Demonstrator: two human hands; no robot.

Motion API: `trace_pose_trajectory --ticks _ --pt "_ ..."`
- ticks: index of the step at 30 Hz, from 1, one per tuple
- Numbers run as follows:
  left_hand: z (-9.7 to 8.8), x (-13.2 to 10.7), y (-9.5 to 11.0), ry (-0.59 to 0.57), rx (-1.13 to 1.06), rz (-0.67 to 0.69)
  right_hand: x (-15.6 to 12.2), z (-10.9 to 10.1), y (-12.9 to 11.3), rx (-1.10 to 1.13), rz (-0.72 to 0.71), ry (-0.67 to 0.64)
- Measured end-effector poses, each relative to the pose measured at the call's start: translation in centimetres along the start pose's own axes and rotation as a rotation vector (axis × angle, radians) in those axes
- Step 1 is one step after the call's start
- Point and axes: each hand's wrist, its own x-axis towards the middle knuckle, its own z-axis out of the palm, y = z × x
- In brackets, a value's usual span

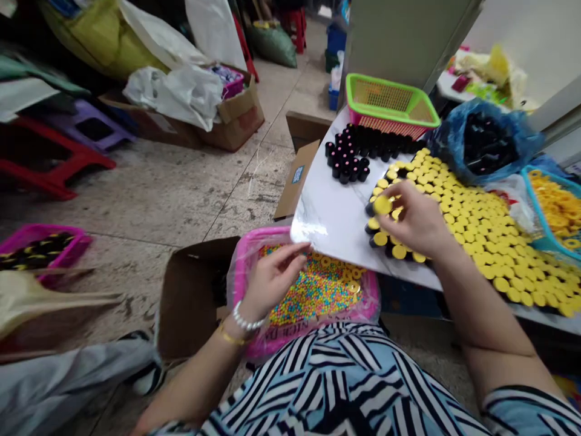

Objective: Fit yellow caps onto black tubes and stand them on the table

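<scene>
My right hand (417, 221) pinches a small black container with a yellow cap (382, 204) between thumb and fingers. It is tilted on its side at the left edge of a dense group of similar yellow-topped containers (481, 236) on the white table (331, 212). My left hand (275, 278), wearing bracelets, hovers over a pink tray (247, 260) of tiny colourful beads (313, 297). Its fingers are loosely bent and apart, with nothing visible between them. Yellow rings (356, 275) lie among the beads by the table edge.
Black containers with pink dots (347, 160) stand at the table's far side, before a green and pink basket (390, 100). A blue bag (490, 136) of black pieces and a blue basket (540, 209) of yellow pieces sit right. An open cardboard box (190, 303) stands left of the tray.
</scene>
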Motion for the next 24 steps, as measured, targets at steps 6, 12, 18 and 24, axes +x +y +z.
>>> trace_pose_trajectory --ticks 6,12,18,24 --pt "2.6 5.3 0.3 -0.095 -0.252 -0.126 -5.2 12.0 -3.8 0.271 0.057 -0.111" --pt "3.2 7.4 -0.2 -0.29 -0.326 -0.245 -4.2 13.5 -2.1 0.281 0.031 -0.038" --pt "2.8 8.5 0.5 -0.344 -0.381 -0.381 -4.8 14.0 -1.9 0.31 0.046 0.019" --pt "3.3 9.7 1.4 -0.383 -0.356 -0.43 -5.0 14.5 -1.9 0.298 0.072 0.021"
